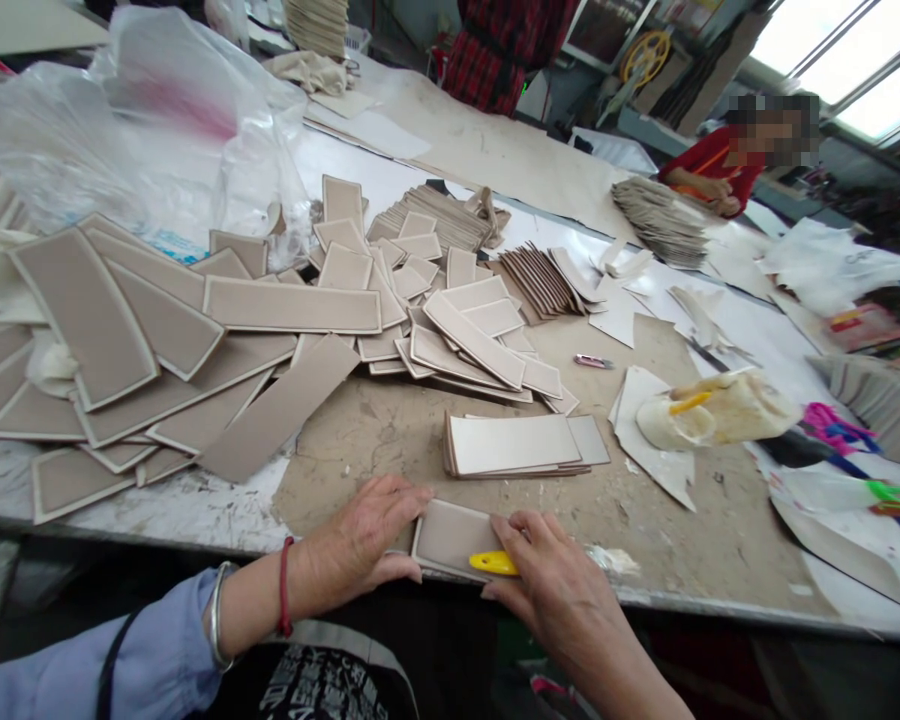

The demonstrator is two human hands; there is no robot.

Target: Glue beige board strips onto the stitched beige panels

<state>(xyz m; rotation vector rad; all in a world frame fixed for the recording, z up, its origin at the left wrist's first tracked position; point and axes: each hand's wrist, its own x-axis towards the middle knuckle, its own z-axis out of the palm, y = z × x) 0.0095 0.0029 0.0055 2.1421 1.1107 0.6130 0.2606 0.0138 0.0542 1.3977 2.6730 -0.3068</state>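
Observation:
A beige rectangular panel point(454, 535) with a pale border lies at the table's near edge. My left hand point(364, 530) grips its left end, fingers on the far side and thumb on the near side. At the right end, my right hand point(559, 580) is closed on a brush with a yellow handle point(493, 563), its fingertips also touching the panel. Whitish bristles point(613, 561) stick out past the right hand. Just beyond the panel sits a small stack of pale strips point(521, 445). Part of another panel shows under my left hand.
Loose bordered panels point(292, 305) are heaped at left, beside a clear plastic bag point(172, 130). A glue-smeared container point(712, 412) rests at right, near small thread snips point(594, 361). A person in red point(750, 165) works across the table; another in plaid point(502, 50) stands behind.

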